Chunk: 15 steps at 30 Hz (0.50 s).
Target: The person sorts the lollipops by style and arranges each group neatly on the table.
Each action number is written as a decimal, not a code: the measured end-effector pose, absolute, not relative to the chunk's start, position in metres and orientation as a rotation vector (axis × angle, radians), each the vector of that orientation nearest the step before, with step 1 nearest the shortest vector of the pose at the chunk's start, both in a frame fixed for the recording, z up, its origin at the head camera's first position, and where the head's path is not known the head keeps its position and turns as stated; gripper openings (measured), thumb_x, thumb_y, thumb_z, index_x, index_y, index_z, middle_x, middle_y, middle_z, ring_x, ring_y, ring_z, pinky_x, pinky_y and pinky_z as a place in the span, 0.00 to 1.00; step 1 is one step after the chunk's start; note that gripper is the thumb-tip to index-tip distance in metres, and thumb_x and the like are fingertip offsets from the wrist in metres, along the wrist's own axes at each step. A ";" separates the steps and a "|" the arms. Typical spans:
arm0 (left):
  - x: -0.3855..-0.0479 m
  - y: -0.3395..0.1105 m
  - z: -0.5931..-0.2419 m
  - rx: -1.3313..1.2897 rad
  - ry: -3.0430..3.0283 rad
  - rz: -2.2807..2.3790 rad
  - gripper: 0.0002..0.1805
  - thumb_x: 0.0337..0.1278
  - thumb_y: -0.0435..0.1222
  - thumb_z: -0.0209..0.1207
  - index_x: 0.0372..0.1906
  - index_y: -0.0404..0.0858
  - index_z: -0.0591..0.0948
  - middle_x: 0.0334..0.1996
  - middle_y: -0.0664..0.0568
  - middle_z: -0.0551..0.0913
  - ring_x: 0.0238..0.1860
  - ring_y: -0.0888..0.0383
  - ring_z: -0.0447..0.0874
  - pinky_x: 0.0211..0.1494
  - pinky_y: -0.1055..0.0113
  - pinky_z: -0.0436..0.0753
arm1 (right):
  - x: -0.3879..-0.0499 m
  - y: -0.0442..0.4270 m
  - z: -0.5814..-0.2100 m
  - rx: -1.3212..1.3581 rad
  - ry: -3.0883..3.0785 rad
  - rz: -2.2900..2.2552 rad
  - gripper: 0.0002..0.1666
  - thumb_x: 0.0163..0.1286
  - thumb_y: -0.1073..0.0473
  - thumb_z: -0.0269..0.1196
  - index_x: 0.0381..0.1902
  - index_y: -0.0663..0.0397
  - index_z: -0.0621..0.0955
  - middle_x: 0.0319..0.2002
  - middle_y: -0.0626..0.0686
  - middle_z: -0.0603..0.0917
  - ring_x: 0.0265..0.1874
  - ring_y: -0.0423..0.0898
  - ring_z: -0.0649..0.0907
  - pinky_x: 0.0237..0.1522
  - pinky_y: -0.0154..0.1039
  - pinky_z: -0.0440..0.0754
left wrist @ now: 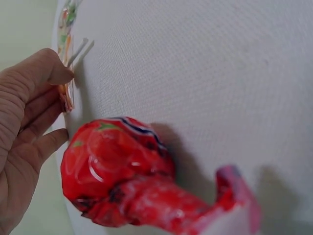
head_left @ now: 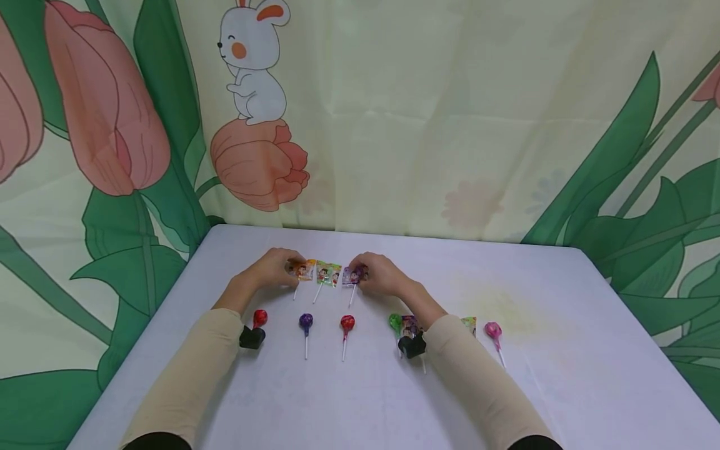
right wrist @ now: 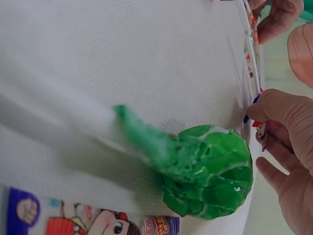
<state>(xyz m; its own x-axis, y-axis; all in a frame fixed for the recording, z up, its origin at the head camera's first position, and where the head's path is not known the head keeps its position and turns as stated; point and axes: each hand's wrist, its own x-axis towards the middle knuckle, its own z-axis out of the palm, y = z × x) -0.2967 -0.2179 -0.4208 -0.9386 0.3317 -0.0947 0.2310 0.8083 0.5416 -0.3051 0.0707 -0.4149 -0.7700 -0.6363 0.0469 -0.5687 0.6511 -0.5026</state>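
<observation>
Toward the far side of the table, my left hand (head_left: 274, 267) pinches the edge of a flat lollipop in an orange wrapper (head_left: 305, 270). Its thumb and fingers show around the wrapper in the left wrist view. To the right, my right hand (head_left: 382, 274) pinches a flat lollipop in a purple wrapper (head_left: 352, 277); part of it is hidden by the fingers. Between them lies a flat lollipop in a green wrapper (head_left: 327, 274), close beside the orange one. The sticks of all three point toward the near side.
Nearer lie round lollipops: a red one (head_left: 260, 318), a purple one (head_left: 305, 321), another red one (head_left: 347, 323), a green one (head_left: 396, 322) and a pink one (head_left: 493, 330). My right forearm partly hides two flat-wrapped ones, one purple (head_left: 409, 325), one green (head_left: 469, 323). A printed curtain (head_left: 405, 125) hangs behind.
</observation>
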 end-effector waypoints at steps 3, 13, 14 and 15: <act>-0.296 -0.217 -0.420 0.444 2.815 0.809 0.30 0.52 0.30 0.71 0.63 0.32 0.80 0.61 0.40 0.81 0.66 0.42 0.75 0.72 0.47 0.71 | -0.306 0.070 -0.415 -1.009 2.732 -0.763 0.23 0.60 0.74 0.66 0.55 0.63 0.83 0.54 0.59 0.85 0.50 0.51 0.81 0.60 0.48 0.80; -0.297 -0.216 -0.422 0.424 2.820 0.798 0.30 0.53 0.31 0.72 0.63 0.33 0.80 0.61 0.40 0.81 0.67 0.42 0.74 0.73 0.46 0.70 | -0.306 0.072 -0.417 -1.066 2.735 -0.682 0.26 0.58 0.74 0.65 0.56 0.64 0.83 0.57 0.61 0.84 0.61 0.56 0.81 0.67 0.51 0.75; -0.297 -0.216 -0.422 0.421 2.821 0.796 0.30 0.53 0.31 0.72 0.63 0.33 0.80 0.62 0.40 0.81 0.67 0.42 0.74 0.73 0.46 0.70 | -0.306 0.072 -0.418 -1.068 2.734 -0.680 0.25 0.58 0.74 0.65 0.56 0.64 0.83 0.57 0.61 0.84 0.61 0.56 0.81 0.67 0.51 0.76; -0.297 -0.216 -0.422 0.419 2.820 0.796 0.30 0.53 0.31 0.72 0.63 0.33 0.80 0.62 0.40 0.81 0.67 0.42 0.74 0.73 0.46 0.70 | -0.306 0.073 -0.418 -1.069 2.733 -0.677 0.25 0.58 0.74 0.65 0.56 0.64 0.83 0.57 0.61 0.84 0.61 0.56 0.81 0.67 0.50 0.76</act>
